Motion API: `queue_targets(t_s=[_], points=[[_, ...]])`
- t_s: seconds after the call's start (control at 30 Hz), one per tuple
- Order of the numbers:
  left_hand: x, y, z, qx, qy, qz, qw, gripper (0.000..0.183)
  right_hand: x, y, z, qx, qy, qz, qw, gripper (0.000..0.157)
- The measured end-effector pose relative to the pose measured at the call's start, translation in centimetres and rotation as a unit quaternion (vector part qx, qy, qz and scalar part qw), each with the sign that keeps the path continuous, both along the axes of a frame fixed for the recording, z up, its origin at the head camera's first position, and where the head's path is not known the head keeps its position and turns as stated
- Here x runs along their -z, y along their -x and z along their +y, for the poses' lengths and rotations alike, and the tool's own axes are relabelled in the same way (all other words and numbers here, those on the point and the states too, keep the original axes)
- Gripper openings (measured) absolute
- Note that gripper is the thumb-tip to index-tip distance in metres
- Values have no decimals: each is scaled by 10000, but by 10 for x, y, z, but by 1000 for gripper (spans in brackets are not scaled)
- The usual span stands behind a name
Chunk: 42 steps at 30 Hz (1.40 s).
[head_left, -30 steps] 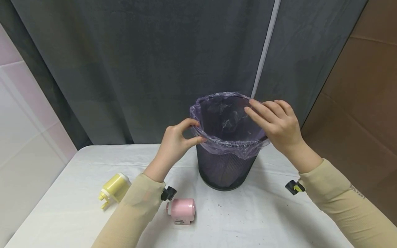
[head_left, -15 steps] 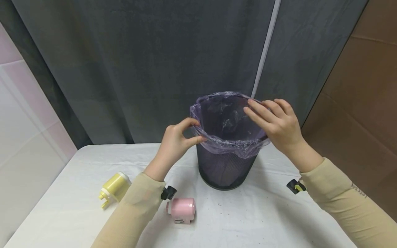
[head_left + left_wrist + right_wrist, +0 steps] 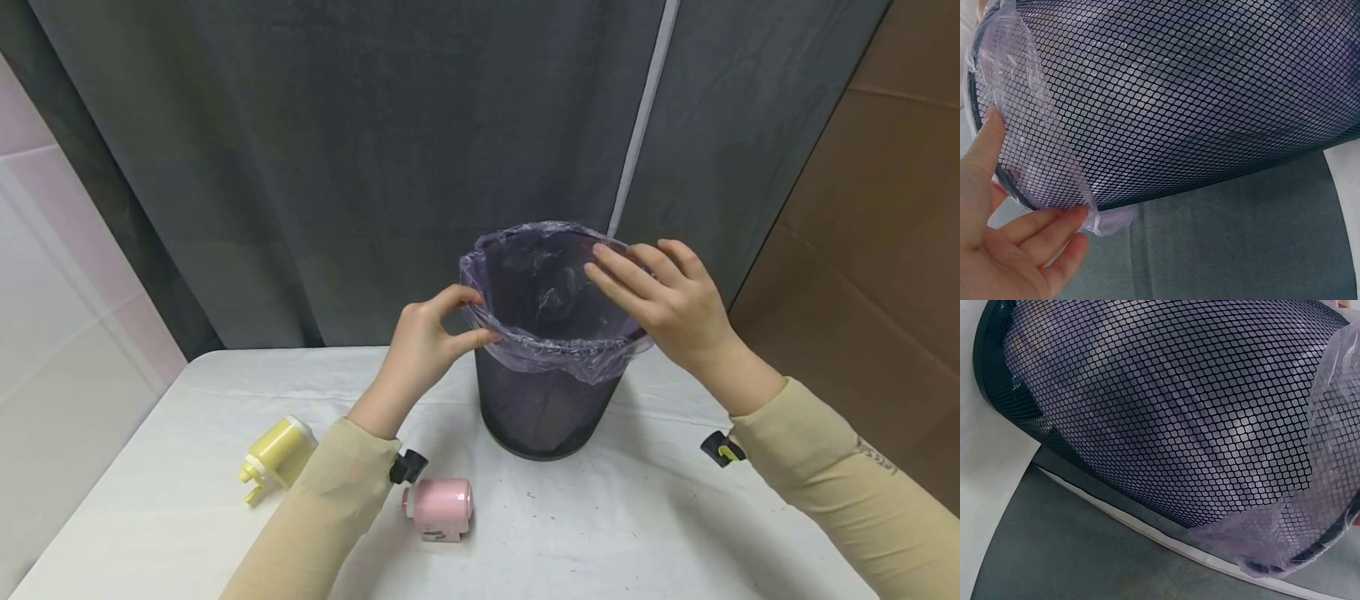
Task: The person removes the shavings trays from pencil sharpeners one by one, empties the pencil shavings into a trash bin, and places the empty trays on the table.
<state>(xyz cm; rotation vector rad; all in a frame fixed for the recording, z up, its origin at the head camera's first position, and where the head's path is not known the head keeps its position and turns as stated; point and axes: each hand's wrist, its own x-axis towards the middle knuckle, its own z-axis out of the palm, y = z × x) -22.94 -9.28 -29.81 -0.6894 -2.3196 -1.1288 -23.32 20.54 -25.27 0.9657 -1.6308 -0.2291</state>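
A black mesh wastebasket [image 3: 551, 417] stands upright on the white-covered table. Lining it is a thin purple bin bag [image 3: 570, 358], whose edge is folded over the rim and hangs down outside. At the basket's left side my left hand [image 3: 420, 342] pinches the bag at the rim between thumb and fingers. The left wrist view shows the thumb [image 3: 988, 134] against the bag outside the mesh. My right hand [image 3: 671, 312] lies across the right side of the rim, fingers extended over the opening. Its thumb is hidden. Folded bag [image 3: 1272, 531] covers the rim in the right wrist view.
A small yellow cylindrical item [image 3: 281, 454] with a crank-like piece lies left of my left forearm. A similar pink item [image 3: 442, 504] lies in front of the basket. Behind the table [image 3: 555, 533] hangs a dark grey curtain [image 3: 375, 167]; a brown panel [image 3: 862, 250] stands right.
My right hand's fingertips have shifted slightly left over the opening, and its wrist has moved slightly right. The left hand, basket and bag look unchanged.
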Motion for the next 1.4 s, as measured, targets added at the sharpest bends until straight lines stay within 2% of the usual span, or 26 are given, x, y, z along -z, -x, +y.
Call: queue_targets(t_s=[0.37, 0.83, 1.1, 1.3, 1.4], points=[[0, -1, -2, -9, 2, 54, 10000, 43, -4, 1, -2, 5, -512, 150, 9986, 44], [0, -1, -3, -11, -2, 16, 10000, 43, -6, -1, -1, 162, -1045, 31, 9944, 45], [0, -2, -2, 11, -18, 17, 10000, 43, -5, -2, 1, 181, -1056, -83, 9942, 44], [0, -2, -1, 2, -3, -16, 10000, 43, -6, -3, 3, 395, -1206, -59, 9919, 44], [0, -1, -1, 1, -3, -28, 10000, 43, -7, -3, 2, 336, -1184, -30, 9924, 44]])
